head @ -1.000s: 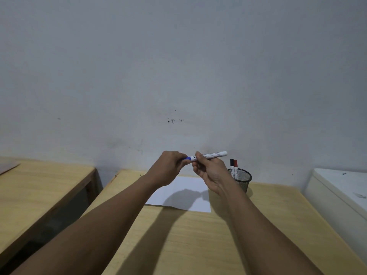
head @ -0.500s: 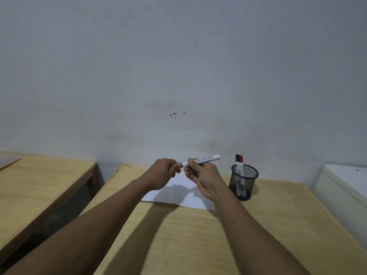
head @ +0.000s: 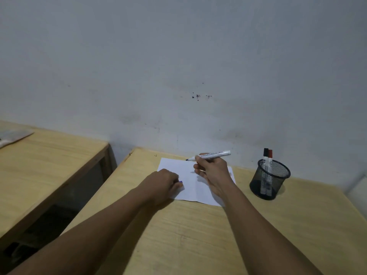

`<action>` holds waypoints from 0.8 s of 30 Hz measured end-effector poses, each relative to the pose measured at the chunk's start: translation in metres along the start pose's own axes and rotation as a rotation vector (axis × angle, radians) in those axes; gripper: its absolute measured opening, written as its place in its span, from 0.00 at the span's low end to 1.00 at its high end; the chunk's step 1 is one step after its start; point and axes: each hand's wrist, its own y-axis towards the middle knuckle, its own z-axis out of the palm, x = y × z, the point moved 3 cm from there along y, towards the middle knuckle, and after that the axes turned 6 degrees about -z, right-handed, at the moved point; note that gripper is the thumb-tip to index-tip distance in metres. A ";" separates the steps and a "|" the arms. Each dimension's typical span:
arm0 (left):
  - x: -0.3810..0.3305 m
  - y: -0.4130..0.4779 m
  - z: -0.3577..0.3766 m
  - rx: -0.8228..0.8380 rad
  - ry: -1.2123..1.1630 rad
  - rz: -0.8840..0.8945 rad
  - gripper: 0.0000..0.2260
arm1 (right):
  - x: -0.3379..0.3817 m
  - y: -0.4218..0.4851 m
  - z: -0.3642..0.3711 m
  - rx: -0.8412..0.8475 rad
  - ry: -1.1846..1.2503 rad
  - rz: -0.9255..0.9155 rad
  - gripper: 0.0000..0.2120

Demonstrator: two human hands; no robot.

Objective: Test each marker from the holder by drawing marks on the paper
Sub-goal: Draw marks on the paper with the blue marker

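Note:
A white sheet of paper lies on the wooden desk near the wall. My right hand holds an uncapped white marker above the paper, its dark tip pointing left. My left hand rests at the paper's left edge, closed around the blue cap, which peeks out by the fingers. A black mesh holder stands to the right of the paper with two capped markers in it, one black and one red.
A second wooden desk stands to the left across a gap, with some paper at its far corner. A white wall rises just behind both desks. A pale object sits at the right edge.
The blue cap has come off the marker and stayed in my left hand, which dropped onto the paper's edge. My right hand moved the uncapped marker over the paper. The view tilted down.

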 end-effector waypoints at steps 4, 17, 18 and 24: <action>-0.011 -0.014 0.005 -0.070 0.013 0.092 0.17 | -0.012 0.010 0.019 0.002 -0.176 -0.050 0.12; 0.052 -0.004 0.007 -0.207 0.044 -0.191 0.18 | -0.044 0.047 0.075 0.161 -0.330 -0.080 0.05; 0.052 -0.004 0.008 -0.207 0.047 -0.197 0.18 | -0.047 0.050 0.076 0.184 -0.334 -0.075 0.04; 0.052 0.000 0.009 -0.172 0.025 -0.226 0.18 | -0.055 0.057 0.073 0.263 -0.456 -0.111 0.04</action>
